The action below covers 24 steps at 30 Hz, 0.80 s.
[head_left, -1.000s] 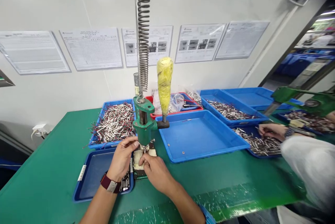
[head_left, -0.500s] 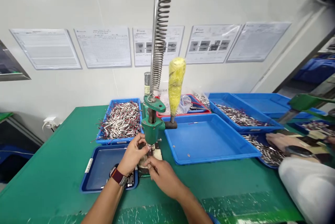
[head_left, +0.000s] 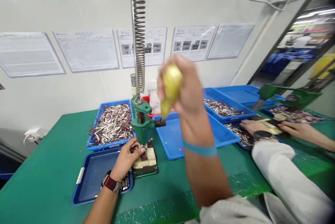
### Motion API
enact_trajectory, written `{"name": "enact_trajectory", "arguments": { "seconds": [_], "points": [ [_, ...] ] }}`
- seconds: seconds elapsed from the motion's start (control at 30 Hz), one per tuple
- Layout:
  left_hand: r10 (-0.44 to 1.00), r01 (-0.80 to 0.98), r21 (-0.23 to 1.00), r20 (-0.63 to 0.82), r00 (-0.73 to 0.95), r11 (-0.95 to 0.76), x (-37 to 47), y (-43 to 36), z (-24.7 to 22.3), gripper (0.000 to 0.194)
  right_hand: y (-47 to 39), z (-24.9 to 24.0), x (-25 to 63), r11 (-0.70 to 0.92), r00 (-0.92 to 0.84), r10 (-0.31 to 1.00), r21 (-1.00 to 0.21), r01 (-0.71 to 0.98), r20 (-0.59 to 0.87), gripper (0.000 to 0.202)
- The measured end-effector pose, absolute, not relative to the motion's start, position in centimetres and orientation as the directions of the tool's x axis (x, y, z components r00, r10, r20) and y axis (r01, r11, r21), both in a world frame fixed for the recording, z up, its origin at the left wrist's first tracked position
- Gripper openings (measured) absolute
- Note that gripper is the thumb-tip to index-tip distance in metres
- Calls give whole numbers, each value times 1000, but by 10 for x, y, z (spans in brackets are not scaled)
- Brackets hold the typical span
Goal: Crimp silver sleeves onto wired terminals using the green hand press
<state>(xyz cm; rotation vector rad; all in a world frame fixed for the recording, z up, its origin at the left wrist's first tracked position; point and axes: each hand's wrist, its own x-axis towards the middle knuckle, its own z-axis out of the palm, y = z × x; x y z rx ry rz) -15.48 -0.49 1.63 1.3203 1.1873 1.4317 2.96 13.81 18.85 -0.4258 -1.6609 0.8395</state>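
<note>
My right hand (head_left: pixel 190 89), blurred by motion, is wrapped round the yellow-covered lever handle (head_left: pixel 171 86) of a green hand press (head_left: pixel 141 131). A blue band circles that wrist. My left hand (head_left: pixel 127 157), with a watch on the wrist, is at the press's base (head_left: pixel 146 171). Its thumb and fingers close together just under the ram, and what they hold there is too small and hidden to make out. A tall coil spring (head_left: pixel 140 38) rises above the press. Below the left wrist, a dark blue tray (head_left: pixel 90 173) holds some small metal parts, partly covered by the forearm.
Behind the left hand stands a blue tray (head_left: pixel 101 110) heaped with white parts with red wires. Right of the press is a larger blue tray (head_left: pixel 170 136) with a few tiny pieces. Farther right, a co-worker's hands (head_left: pixel 255 128) are beside another green press (head_left: pixel 290 96).
My right hand has left the press base and risen to grasp the yellow lever handle. My left hand stays at the base. The view has shifted to the right.
</note>
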Motion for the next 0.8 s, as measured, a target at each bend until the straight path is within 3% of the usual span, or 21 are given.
{"name": "enact_trajectory", "arguments": {
  "seconds": [0.2,0.3,0.37,0.43,0.5,0.63,0.7,0.77,0.8],
  "points": [
    [977,28,986,168,-127,-166,-154,-4,18,33,151,147,41,675,-340,660,-727,-123,670,47],
    [976,-5,989,147,-160,-150,-153,-6,17,31,170,119,41,660,-409,720,-735,153,561,44],
    [970,-21,987,155,-189,-162,-150,-7,15,27,178,93,45,583,-471,796,-690,428,381,41],
    [956,-28,981,181,-231,-193,-145,-7,12,23,180,66,50,513,-505,838,-614,600,206,31],
    [943,-58,974,196,-268,-219,-140,-5,10,22,178,42,52,491,-531,840,-578,651,116,24],
    [959,-230,961,89,-269,-154,-149,9,18,32,173,16,42,463,-520,853,-530,710,48,31],
    [890,-129,968,140,-435,-215,-166,16,31,36,172,13,36,449,-496,867,-519,727,56,26],
    [651,230,924,379,-658,-306,-189,15,44,46,172,10,34,454,-488,869,-519,724,80,20],
    [574,384,884,465,-674,-267,-200,12,48,53,172,9,35,462,-489,867,-525,715,97,17]
  ]
}}
